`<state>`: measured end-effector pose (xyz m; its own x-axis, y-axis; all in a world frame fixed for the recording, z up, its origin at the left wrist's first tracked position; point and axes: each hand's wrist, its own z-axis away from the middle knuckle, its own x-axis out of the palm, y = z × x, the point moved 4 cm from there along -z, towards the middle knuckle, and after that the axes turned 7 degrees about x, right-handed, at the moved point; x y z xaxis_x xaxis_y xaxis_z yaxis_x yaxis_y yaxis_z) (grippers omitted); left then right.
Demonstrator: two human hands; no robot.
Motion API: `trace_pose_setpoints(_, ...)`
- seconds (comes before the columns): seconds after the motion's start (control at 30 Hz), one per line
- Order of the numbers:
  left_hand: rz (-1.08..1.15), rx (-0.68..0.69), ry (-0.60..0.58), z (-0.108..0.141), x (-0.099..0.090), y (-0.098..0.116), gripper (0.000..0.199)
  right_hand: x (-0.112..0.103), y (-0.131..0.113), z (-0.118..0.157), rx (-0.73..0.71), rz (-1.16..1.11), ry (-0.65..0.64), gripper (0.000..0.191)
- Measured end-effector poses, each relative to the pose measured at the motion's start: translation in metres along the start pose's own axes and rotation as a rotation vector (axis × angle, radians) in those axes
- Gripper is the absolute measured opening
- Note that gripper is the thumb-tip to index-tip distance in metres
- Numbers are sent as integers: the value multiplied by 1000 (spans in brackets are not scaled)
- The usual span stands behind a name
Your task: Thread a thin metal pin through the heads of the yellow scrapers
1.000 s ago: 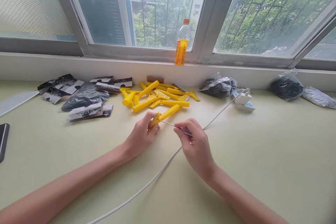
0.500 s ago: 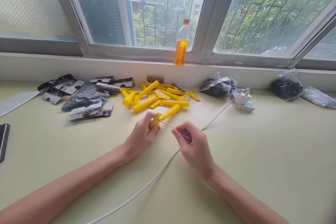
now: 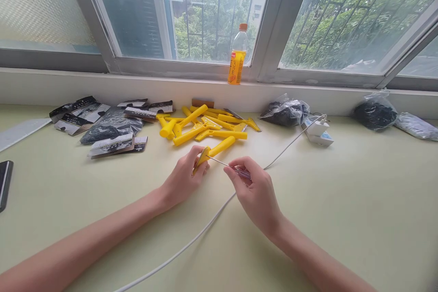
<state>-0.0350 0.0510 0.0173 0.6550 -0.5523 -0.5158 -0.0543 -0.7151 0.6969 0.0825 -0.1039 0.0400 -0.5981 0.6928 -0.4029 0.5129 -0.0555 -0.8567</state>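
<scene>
My left hand [image 3: 186, 176] is closed on the head of a yellow scraper [image 3: 221, 146], whose handle points up and to the right. My right hand [image 3: 258, 191] pinches the handle of a screwdriver [image 3: 243, 173]. Its thin metal shaft runs left, and the tip meets the scraper's head; the exact contact point is too small to tell. Just beyond my hands lies a pile of yellow scrapers [image 3: 190, 136], several of them with metal blades showing.
A white cable [image 3: 201, 232] crosses the pale green table [image 3: 342, 219] to a white plug adapter [image 3: 319, 134]. Packaged black items [image 3: 109, 125] lie at the left, and bags [image 3: 285, 112] at the right. An orange drink bottle [image 3: 237, 61] stands on the window ledge.
The screwdriver's handle has turned slightly between my right fingers, which have shifted a little. My left hand and the scraper have hardly moved.
</scene>
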Motion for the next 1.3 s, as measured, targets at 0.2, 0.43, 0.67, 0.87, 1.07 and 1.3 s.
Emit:
trace_pose_setpoints(0.2, -4, 10, 2, 0, 0, 1, 20, 1, 5, -1, 94, 44, -64, 37)
trace_pose_setpoints(0.43, -4, 19, 19, 0, 0, 1, 20, 0, 0, 0, 22, 30, -24, 31)
trace_pose_setpoints(0.67, -4, 35, 17, 0, 0, 2, 21, -1, -1, 0, 29, 6, -28, 31)
trace_pose_setpoints(0.87, -19, 3, 9, 0, 0, 1, 22, 2, 2, -2, 34, -13, -40, 27)
trace_pose_setpoints(1.07, -2, -29, 26, 0, 0, 0, 25, 0, 7, -5, 41, -8, -33, 27)
trace_pose_setpoints(1.3, 49, 9, 51, 0, 0, 0, 20, 0, 5, -4, 9, -4, -26, 27)
